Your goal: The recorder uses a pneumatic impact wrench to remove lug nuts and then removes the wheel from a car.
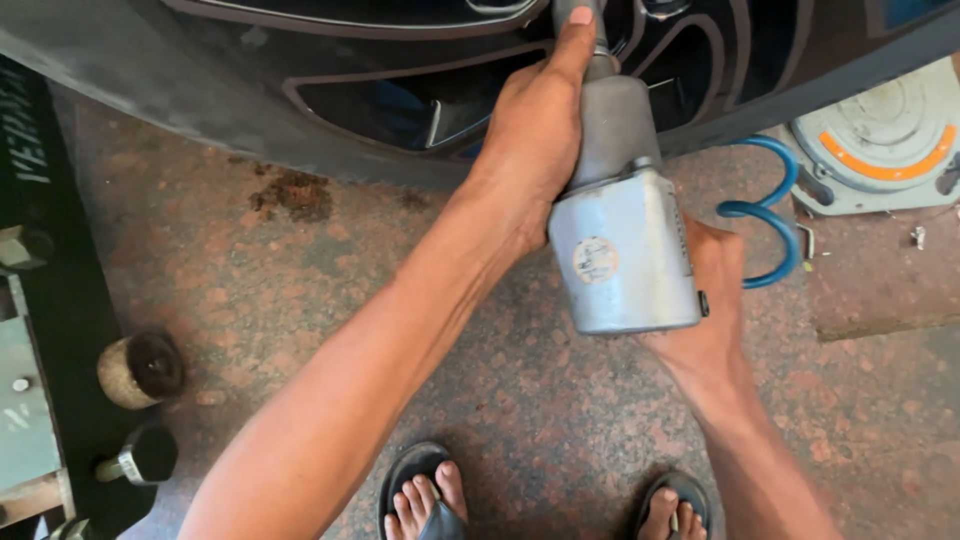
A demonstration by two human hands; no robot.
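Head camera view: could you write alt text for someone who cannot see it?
Two bare hands press a grey impact wrench against a dark car wheel: the left hand grips its nose, the right hand its rear. A blue coiled hose lies beside it, sandalled feet below.

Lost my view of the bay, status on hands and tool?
Left hand wrapped on nose of grey impact wrench. Right hand on its handle. Tool pointed into dark wheel. Blue coiled hose alongside, not blocking.
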